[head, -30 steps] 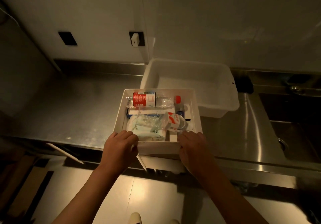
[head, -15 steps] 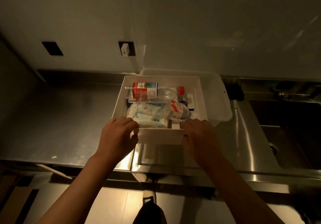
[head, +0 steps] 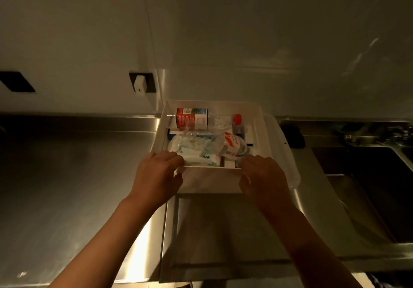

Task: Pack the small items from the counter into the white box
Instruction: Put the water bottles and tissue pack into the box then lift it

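Head view shows two hands holding one white box [head: 207, 179] up over the shiny metal surface [head: 78, 176]. The left hand [head: 157, 173] grips the box's near left corner, with fingers curled over the rim. The right hand [head: 262, 176] grips the near right corner the same way. The box is square, open on top, with low walls, and it sits above a white plastic tub [head: 282, 151] by the wall. Inside the box I count two clear bottles, both lying on their sides. One bottle [head: 196, 118] at the back has a red label and red cap. The other bottle [head: 232, 146] lies nearer, on a crinkly pale packet [head: 192, 151]. One dark sink [head: 366, 187] is on the right.
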